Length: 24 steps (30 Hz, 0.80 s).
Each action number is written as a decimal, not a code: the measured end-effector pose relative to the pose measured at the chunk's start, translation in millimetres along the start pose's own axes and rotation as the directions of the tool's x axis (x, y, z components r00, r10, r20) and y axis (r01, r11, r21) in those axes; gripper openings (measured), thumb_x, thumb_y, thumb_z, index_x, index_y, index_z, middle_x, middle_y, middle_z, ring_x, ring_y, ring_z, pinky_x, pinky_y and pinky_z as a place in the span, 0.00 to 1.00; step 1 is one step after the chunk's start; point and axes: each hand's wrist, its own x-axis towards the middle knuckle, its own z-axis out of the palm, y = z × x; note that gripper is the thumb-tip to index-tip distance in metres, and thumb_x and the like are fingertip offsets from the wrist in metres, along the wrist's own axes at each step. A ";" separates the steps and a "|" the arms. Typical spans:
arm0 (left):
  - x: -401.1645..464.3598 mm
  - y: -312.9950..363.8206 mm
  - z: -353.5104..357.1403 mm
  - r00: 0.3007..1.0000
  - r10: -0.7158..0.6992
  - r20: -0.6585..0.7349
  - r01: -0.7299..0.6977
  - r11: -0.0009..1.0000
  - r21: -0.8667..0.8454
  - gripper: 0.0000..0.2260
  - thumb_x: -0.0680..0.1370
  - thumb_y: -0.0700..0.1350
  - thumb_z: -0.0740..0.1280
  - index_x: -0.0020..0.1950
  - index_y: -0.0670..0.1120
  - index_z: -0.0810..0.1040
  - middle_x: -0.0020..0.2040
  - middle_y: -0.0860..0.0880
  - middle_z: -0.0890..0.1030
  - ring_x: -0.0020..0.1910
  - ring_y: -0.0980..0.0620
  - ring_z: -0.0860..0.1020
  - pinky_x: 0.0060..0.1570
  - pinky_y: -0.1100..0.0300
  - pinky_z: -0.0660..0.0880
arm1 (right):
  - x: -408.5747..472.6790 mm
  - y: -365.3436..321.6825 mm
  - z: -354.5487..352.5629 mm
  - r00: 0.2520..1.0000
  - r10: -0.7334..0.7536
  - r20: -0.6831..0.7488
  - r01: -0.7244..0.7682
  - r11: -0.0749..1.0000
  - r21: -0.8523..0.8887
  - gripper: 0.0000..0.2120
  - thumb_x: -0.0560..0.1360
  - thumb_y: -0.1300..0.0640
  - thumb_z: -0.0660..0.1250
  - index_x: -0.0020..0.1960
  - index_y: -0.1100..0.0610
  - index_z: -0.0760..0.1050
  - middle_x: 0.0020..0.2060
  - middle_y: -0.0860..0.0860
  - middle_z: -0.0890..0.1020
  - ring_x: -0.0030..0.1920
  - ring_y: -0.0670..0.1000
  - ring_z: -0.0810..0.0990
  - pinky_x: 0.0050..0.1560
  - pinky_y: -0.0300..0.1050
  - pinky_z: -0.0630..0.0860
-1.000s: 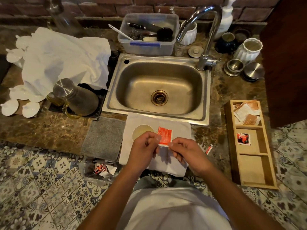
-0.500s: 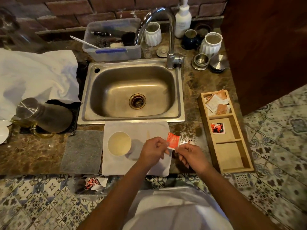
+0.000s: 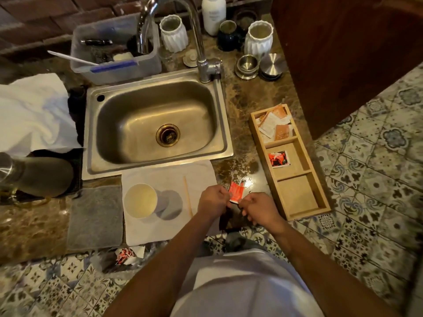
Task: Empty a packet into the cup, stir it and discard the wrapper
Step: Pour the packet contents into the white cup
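A small red packet [image 3: 236,191] is pinched between both hands just above the counter's front edge. My left hand [image 3: 212,200] holds its left side and my right hand [image 3: 259,210] holds its lower right corner. A white paper cup [image 3: 140,200] stands upright on a white cloth [image 3: 196,171], to the left of my hands. A thin wooden stir stick [image 3: 188,196] lies on the cloth between the cup and my left hand. Below the counter edge a small bin holds crumpled red and white wrappers [image 3: 126,256].
A steel sink [image 3: 155,124] with a tap [image 3: 201,62] sits behind the cloth. A wooden tray [image 3: 289,216] of packets lies to the right. A grey mat [image 3: 95,217] and a jug [image 3: 34,175] are at the left; jars and a plastic tub stand at the back.
The view has shifted right, so the cup and stir stick now show fully. Both hands with the packet have moved from over the cloth to its right edge, near the wooden tray.
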 end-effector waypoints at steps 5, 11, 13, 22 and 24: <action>-0.6 -3.1 6.6 1.000 -0.002 -0.017 0.004 0.993 0.121 0.08 0.74 0.52 0.71 0.36 0.53 0.78 0.36 0.50 0.85 0.36 0.47 0.83 0.43 0.48 0.82 | 3.4 3.4 -1.3 1.000 0.006 -0.014 -0.008 0.996 -0.089 0.12 0.77 0.55 0.69 0.37 0.60 0.80 0.27 0.52 0.84 0.21 0.45 0.77 0.23 0.39 0.72; -6.5 5.6 13.3 0.996 -0.025 -0.089 0.046 0.970 0.240 0.05 0.75 0.48 0.69 0.39 0.52 0.79 0.41 0.50 0.85 0.44 0.47 0.82 0.45 0.53 0.79 | 0.2 5.2 -2.6 1.000 0.008 -0.003 -0.009 0.994 -0.109 0.12 0.77 0.57 0.68 0.36 0.60 0.79 0.28 0.53 0.85 0.23 0.49 0.80 0.25 0.42 0.76; -7.0 6.6 14.8 0.994 -0.029 -0.102 0.054 0.966 0.254 0.05 0.75 0.49 0.70 0.39 0.52 0.78 0.41 0.50 0.84 0.43 0.47 0.82 0.44 0.54 0.78 | -0.3 5.0 -3.4 1.000 0.013 -0.018 -0.015 0.992 -0.124 0.12 0.77 0.57 0.68 0.37 0.62 0.79 0.27 0.53 0.85 0.24 0.50 0.80 0.26 0.43 0.77; -4.3 3.3 16.9 0.994 -0.061 -0.095 0.081 0.973 0.218 0.10 0.75 0.51 0.73 0.38 0.51 0.75 0.33 0.52 0.84 0.32 0.50 0.83 0.41 0.51 0.83 | -2.6 -0.5 -8.0 0.998 -0.029 -0.056 0.013 0.964 -0.265 0.13 0.76 0.52 0.70 0.38 0.59 0.80 0.25 0.48 0.84 0.25 0.48 0.84 0.34 0.45 0.84; -6.4 3.7 15.3 0.994 -0.053 -0.091 0.067 0.984 0.163 0.10 0.74 0.52 0.73 0.40 0.51 0.75 0.32 0.51 0.84 0.30 0.49 0.83 0.40 0.50 0.83 | -3.8 -4.8 -8.5 0.997 -0.043 -0.062 0.025 0.964 -0.263 0.13 0.77 0.51 0.70 0.38 0.59 0.80 0.25 0.48 0.84 0.25 0.47 0.84 0.35 0.45 0.84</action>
